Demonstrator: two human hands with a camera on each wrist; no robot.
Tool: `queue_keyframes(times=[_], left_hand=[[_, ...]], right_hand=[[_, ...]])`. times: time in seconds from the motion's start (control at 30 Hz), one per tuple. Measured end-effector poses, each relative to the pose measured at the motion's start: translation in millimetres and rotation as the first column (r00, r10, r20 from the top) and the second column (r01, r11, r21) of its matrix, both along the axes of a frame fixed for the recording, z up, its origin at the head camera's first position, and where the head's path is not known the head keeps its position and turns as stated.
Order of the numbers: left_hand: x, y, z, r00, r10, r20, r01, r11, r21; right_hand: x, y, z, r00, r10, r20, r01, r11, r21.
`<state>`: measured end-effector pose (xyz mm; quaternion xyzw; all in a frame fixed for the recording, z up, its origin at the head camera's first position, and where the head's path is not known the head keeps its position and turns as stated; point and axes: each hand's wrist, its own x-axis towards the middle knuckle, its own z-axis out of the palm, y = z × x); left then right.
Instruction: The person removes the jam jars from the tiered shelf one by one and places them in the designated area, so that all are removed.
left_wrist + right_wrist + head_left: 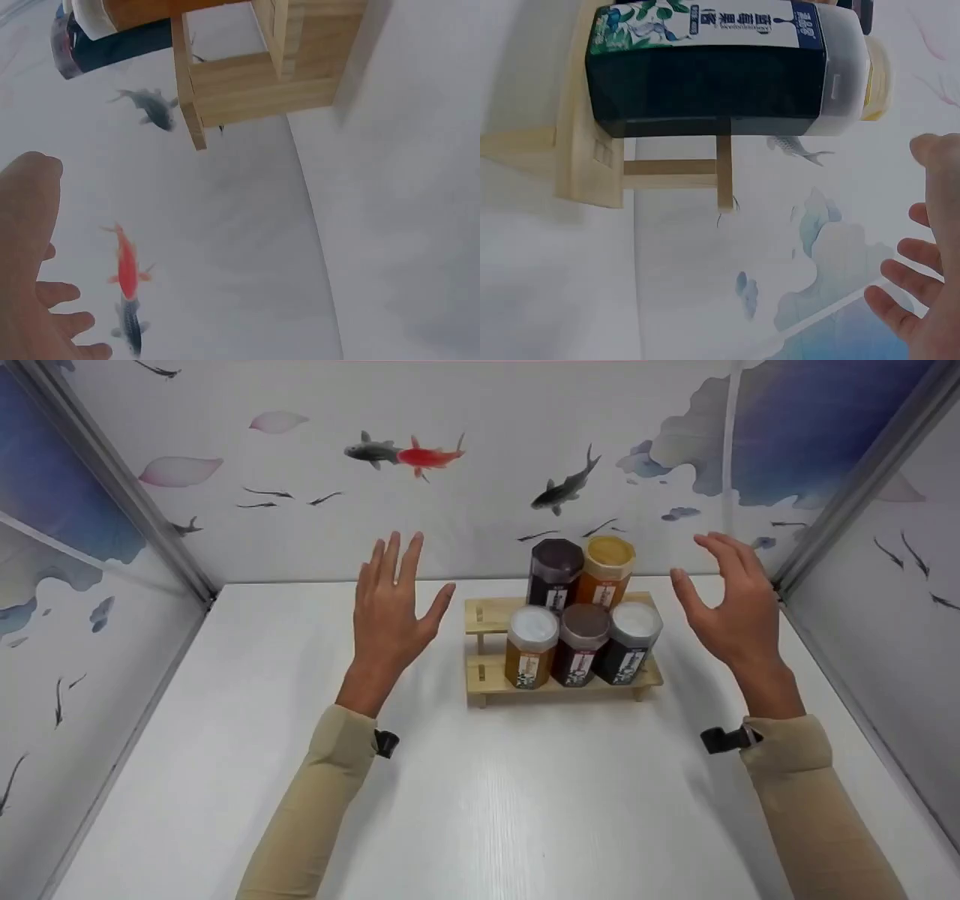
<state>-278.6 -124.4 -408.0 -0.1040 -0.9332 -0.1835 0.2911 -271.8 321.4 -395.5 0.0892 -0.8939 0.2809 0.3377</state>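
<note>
A two-tier wooden rack (491, 679) stands at the back of the white table, holding several lidded jars. On its lower tier are an amber jar with a white lid (532, 649), a dark red jar with a brownish lid (581, 645) and a dark jar with a white lid (628, 643). The upper tier bears a dark jar (555, 574) and an orange jar with a yellow lid (606, 570). My left hand (394, 619) hovers left of the rack, fingers extended, touching nothing. To the rack's right my right hand (735, 611) is raised, fingers spread and slightly bent, holding nothing.
The white tabletop (480, 802) stretches in front of the rack. A printed wall panel (487, 532) with painted fish closes off the back, and side panels (97, 660) with metal posts (120, 484) stand left and right.
</note>
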Motion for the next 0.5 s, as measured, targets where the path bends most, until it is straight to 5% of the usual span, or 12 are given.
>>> queue_keyframes(times=[0.2, 0.37, 0.5], left_hand=[[15.7, 18.5, -14.3, 0.988, -0.128, -0.091, 0.141, 0.978, 0.156], [22.5, 33.8, -34.8, 0.975, -0.211, -0.069, 0.222, 0.928, 0.299], [27.6, 44.5, -44.5, 0.958, -0.282, -0.056, 0.281, 0.873, 0.400]], right_hand=[[15.5, -4.1, -33.8, 0.999, 0.023, -0.025, -0.028, 0.981, -0.192], [22.1, -5.9, -68.0, 0.993, 0.035, 0.117, 0.001, 0.955, -0.296], [22.1, -5.0, -90.4, 0.958, 0.090, 0.274, 0.020, 0.927, -0.375]])
